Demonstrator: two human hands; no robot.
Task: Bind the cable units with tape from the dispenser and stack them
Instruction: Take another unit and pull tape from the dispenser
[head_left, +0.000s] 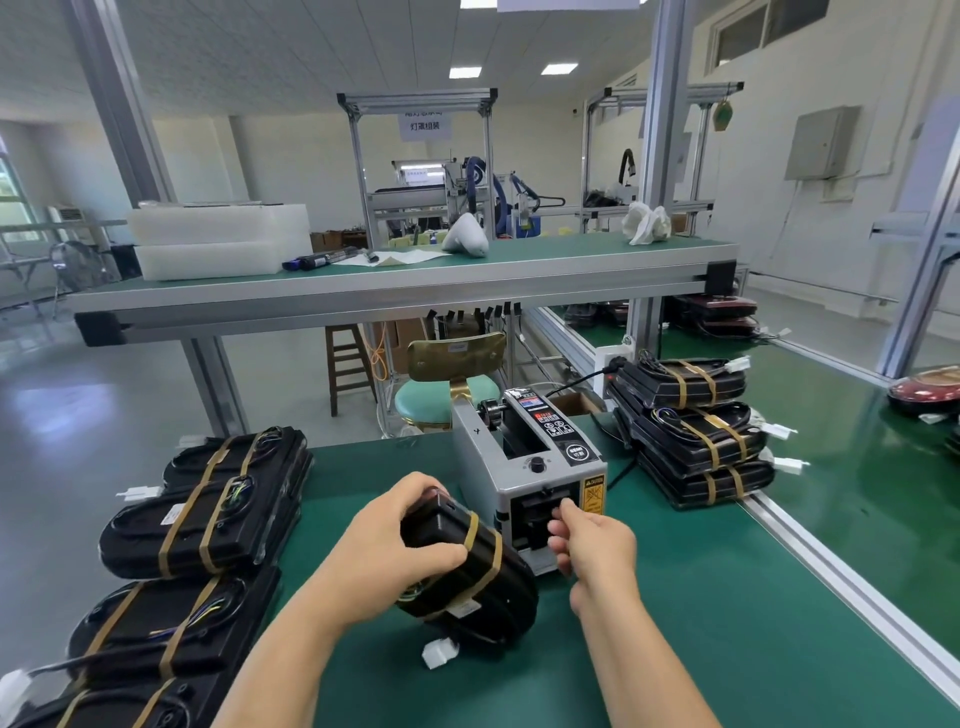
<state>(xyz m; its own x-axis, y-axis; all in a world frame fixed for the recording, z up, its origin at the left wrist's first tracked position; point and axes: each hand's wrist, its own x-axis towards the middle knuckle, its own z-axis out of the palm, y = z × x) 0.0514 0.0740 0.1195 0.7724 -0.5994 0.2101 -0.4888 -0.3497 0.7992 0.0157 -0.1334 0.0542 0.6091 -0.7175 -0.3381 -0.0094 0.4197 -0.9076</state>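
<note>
Gripping the black cable unit (467, 566) with our left hand (395, 535), fingers and thumb curled round its upper end, we hold it tilted just in front of the tape dispenser (524, 467), slightly to its left, with two tan tape bands across it and its white connector (439, 652) showing below. Our right hand (592, 540) is at the dispenser's front outlet with fingers curled together, but we cannot tell whether they pinch any tape. Bound units lie stacked (208, 509) well left of the dispenser, and another bound stack (691, 431) sits to its right.
</note>
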